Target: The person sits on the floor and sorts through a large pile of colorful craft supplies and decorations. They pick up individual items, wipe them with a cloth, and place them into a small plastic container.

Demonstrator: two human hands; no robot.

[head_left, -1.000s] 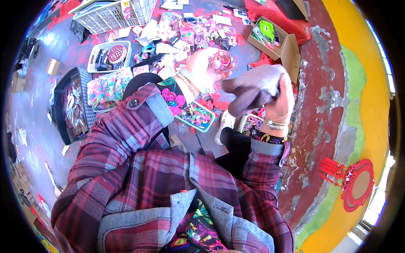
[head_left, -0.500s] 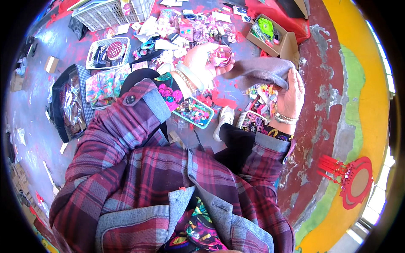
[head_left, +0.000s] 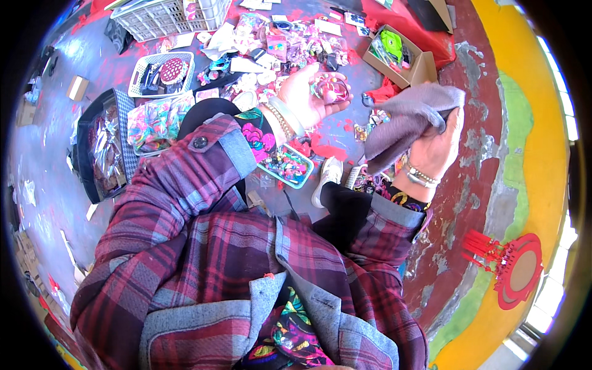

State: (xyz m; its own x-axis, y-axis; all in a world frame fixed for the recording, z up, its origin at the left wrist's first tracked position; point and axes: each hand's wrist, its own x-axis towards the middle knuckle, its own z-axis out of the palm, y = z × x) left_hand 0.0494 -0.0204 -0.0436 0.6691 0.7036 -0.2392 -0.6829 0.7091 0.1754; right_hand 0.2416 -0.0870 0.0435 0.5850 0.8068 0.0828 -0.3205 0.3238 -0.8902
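Note:
My left hand [head_left: 306, 100] is palm up with a small loop-shaped pink and red bundle [head_left: 331, 88], which looks like hair ties, held at its fingers. To the right, my right hand [head_left: 436, 143] is raised and closed on a greyish-mauve cloth [head_left: 401, 123]. The cloth hangs folded over toward the left and hides most of the right fingers. Below the left wrist is a light-green tray [head_left: 306, 180] of small colourful trinkets. A white basket [head_left: 351, 177] with more small pieces sits under the right forearm, partly covered by it.
Heaped packets and accessories [head_left: 296, 46] cover the floor ahead. Around them are a cardboard box [head_left: 419, 69] with a bright green item, a white basket [head_left: 137, 80], a grey crate [head_left: 139, 28] and a black bin [head_left: 86, 160]. A red round hanging ornament [head_left: 535, 290] is at right.
My right hand has moved right, and the cloth has swung with it, now drooping lower and away from the left hand. My left hand has shifted slightly right with the pink bundle.

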